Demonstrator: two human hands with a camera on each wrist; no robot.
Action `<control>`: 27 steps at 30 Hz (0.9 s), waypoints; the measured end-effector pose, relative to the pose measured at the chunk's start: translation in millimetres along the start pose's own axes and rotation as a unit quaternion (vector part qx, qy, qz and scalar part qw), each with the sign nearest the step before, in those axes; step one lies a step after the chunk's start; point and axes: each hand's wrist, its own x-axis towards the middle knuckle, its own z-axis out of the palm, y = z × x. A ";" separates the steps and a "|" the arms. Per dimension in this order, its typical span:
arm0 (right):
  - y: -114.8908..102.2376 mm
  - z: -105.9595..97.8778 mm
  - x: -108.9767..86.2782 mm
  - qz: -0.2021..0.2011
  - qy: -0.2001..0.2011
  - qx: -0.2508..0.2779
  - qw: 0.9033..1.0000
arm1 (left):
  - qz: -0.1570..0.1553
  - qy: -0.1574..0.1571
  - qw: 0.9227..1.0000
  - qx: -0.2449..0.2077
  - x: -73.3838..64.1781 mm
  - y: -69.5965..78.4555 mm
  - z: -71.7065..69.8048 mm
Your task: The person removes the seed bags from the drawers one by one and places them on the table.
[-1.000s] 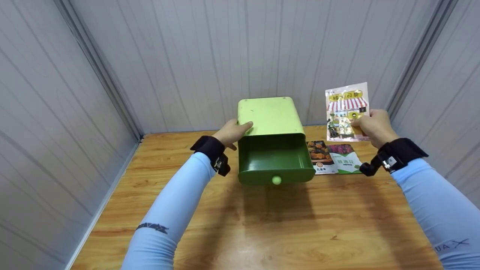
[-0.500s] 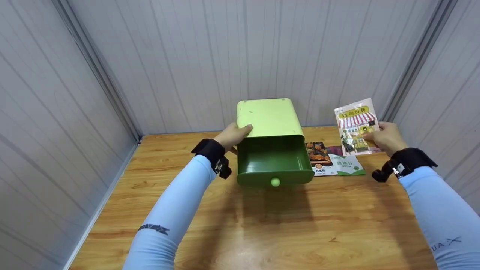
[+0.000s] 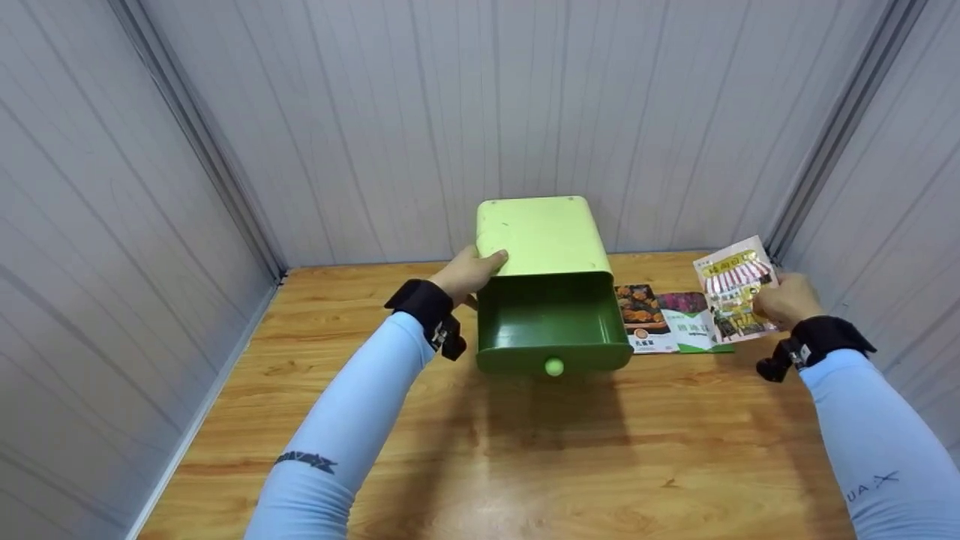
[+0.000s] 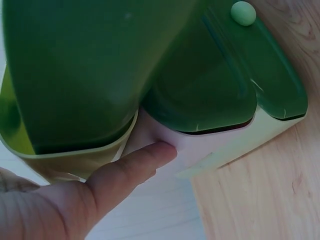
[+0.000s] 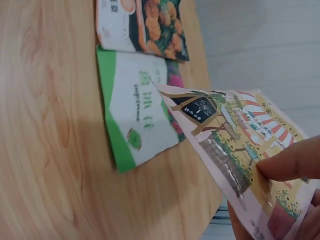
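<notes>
My left hand (image 3: 466, 271) rests at the left edge of a light green drawer box (image 3: 538, 234), its thumb on the top. In the left wrist view, a straight finger (image 4: 132, 167) touches the box's side between stacked drawer units. The dark green top drawer (image 3: 553, 319), with a round pale green knob (image 3: 554, 367), is pulled out, and nothing shows inside it. My right hand (image 3: 789, 301) pinches a pink seed packet (image 3: 739, 289) with a striped awning picture. The packet hangs above and partly covers a green-and-white packet (image 3: 688, 326). Beside that lies a packet with orange flowers (image 3: 643, 319).
The two packets lie side by side on the wooden table (image 3: 360, 360), close to the box's right side. A pale panelled wall (image 3: 375, 135) stands directly behind the table, and more walls close in both sides.
My right hand has moved right and down with the pink seed packet, lowering it towards the packets on the table. My left hand and the drawer box have stayed nearly still.
</notes>
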 end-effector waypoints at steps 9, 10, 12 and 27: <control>23.5 2.4 2.7 -0.003 0.017 -0.076 0.997 | 0.014 0.006 1.000 0.002 -2.0 -3.1 2.7; 25.1 2.6 2.1 -0.001 0.018 -0.073 0.997 | 0.014 0.008 1.000 0.002 -2.4 -3.4 2.5; 27.3 3.6 0.5 0.004 0.025 -0.076 0.997 | 0.012 0.011 1.000 0.001 -3.3 -3.9 2.3; 41.9 13.4 -3.0 0.028 0.065 -0.147 0.987 | 0.009 0.023 1.000 0.008 -5.8 -6.8 0.3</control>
